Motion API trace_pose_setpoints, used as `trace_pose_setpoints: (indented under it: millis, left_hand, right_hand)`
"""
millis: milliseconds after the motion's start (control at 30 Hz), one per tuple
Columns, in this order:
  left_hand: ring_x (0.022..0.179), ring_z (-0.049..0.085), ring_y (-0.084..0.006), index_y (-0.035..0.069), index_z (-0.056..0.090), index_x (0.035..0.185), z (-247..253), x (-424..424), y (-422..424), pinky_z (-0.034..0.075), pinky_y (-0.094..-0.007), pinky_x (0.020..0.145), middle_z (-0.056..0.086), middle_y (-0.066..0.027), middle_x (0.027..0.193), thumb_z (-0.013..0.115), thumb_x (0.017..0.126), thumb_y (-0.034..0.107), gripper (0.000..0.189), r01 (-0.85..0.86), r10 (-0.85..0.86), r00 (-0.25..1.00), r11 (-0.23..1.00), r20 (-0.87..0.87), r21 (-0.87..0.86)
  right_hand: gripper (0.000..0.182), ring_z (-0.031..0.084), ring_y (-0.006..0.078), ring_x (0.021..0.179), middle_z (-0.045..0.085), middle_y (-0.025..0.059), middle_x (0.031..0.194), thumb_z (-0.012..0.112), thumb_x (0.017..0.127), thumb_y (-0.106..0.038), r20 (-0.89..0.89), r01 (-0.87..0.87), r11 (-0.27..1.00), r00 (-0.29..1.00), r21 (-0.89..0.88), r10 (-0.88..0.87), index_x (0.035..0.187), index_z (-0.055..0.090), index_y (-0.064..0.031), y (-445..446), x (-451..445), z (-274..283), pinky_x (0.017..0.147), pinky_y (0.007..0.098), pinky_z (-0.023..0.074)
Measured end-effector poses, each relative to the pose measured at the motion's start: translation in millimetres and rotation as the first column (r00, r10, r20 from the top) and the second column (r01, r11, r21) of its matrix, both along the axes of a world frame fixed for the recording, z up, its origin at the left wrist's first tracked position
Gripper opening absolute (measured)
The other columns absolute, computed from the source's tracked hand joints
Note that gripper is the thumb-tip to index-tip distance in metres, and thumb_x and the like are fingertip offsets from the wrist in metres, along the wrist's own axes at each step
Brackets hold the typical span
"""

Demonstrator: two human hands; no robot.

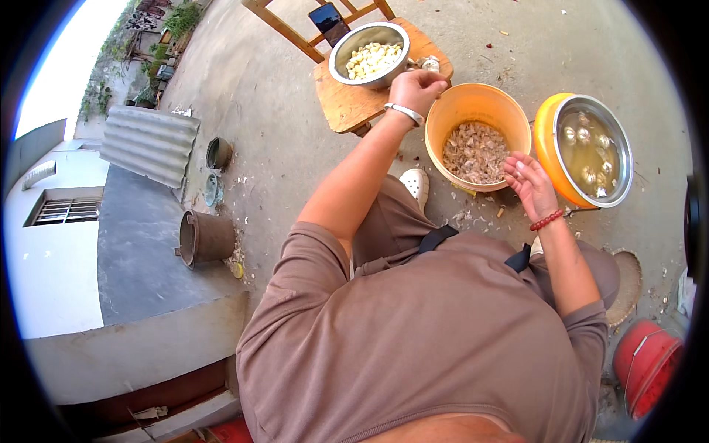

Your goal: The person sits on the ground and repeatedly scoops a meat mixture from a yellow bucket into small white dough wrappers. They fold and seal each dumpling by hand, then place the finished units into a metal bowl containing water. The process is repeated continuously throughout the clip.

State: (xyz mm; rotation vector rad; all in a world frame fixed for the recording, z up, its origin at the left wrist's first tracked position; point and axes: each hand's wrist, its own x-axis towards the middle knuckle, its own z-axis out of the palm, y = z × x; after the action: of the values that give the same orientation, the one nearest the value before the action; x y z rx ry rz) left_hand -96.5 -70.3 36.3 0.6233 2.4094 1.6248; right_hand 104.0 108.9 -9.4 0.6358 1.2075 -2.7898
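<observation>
My left hand is just right of a steel bowl of peeled garlic cloves, near the rim of an orange plastic bucket; its fingers are bunched, and whatever they may pinch cannot be made out. Garlic skins cover the bucket's bottom. Half curled, my right hand is by the bucket's right rim, with a small pale thing, perhaps a clove, at the fingers. To its right a steel basin holds whole garlic bulbs in cloudy water. White garlic pieces lie on the chair beside the bowl.
The bowl stands on a wooden chair, where a phone leans against the backrest. Brown bucket and small pots stand on the ground at left. A red bucket is at lower right, near a round shallow tray.
</observation>
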Motion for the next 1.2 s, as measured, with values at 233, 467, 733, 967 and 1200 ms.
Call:
trace_pose_setpoints:
  millis: [233, 467, 733, 967, 1200]
  left_hand:
    - [0.054, 0.052, -0.0073, 0.003, 0.061, 0.078, 18, 96, 34, 0.043, -0.0208, 0.052, 0.057, -0.0031, 0.062, 0.067, 0.063, 0.013, 0.018, 0.301, -0.334, 0.93, 0.932, -0.152, -0.204]
    - [0.057, 0.054, -0.015, 0.004, 0.06, 0.082, 17, 123, 51, 0.045, -0.0246, 0.054, 0.056, -0.0067, 0.067, 0.067, 0.061, 0.016, 0.026, 0.392, -0.412, 0.846, 0.911, -0.338, -0.129]
    - [0.057, 0.055, -0.0151, 0.003, 0.061, 0.077, -11, 106, 55, 0.044, -0.0245, 0.053, 0.056, -0.0098, 0.065, 0.061, 0.067, 0.009, 0.011, 0.329, -0.34, 0.896, 0.94, -0.285, -0.086]
    - [0.067, 0.054, -0.0087, -0.004, 0.057, 0.086, -29, 83, 55, 0.046, -0.0195, 0.059, 0.058, -0.0056, 0.077, 0.057, 0.076, 0.008, 0.015, 0.201, -0.264, 0.915, 0.954, 0.307, 0.222]
    - [0.062, 0.053, -0.0086, -0.002, 0.055, 0.091, -12, 69, 60, 0.047, -0.0211, 0.059, 0.057, -0.0056, 0.077, 0.055, 0.078, 0.01, 0.018, -0.012, -0.28, 0.694, 0.917, 0.664, 0.399]
  right_hand:
    - [0.031, 0.051, 0.0159, 0.088, 0.051, 0.008, 0.093, 0.054, 0.076, -0.015, -0.017, 0.09, 0.979, 0.995, -0.182, -0.094, 0.102, 0.044, -0.0014, -1, 4, 14, 0.077, 0.0276, 0.043]
    - [0.033, 0.049, 0.0167, 0.086, 0.049, 0.0106, 0.096, 0.051, 0.078, -0.019, -0.139, 0.04, 0.983, 0.988, -0.177, -0.065, 0.103, 0.044, 0.0009, -10, 2, 45, 0.076, 0.0281, 0.0422]
    - [0.036, 0.048, 0.0165, 0.09, 0.049, 0.0101, 0.096, 0.051, 0.078, -0.018, -0.167, -0.086, 0.955, 0.985, -0.282, 0.039, 0.106, 0.042, 0.0019, -2, -21, 35, 0.082, 0.03, 0.0385]
    - [0.033, 0.048, 0.0228, 0.098, 0.047, 0.0162, 0.105, 0.042, 0.081, -0.01, -0.227, -0.154, 0.896, 0.972, -0.417, 0.062, 0.11, 0.038, 0.0063, 8, -47, 9, 0.088, 0.0342, 0.0379]
    - [0.023, 0.056, 0.0193, 0.084, 0.054, 0.0126, 0.097, 0.047, 0.079, -0.002, -0.174, -0.074, 0.973, 0.984, -0.22, 0.036, 0.101, 0.049, 0.0039, 15, -59, 7, 0.078, 0.0283, 0.0462]
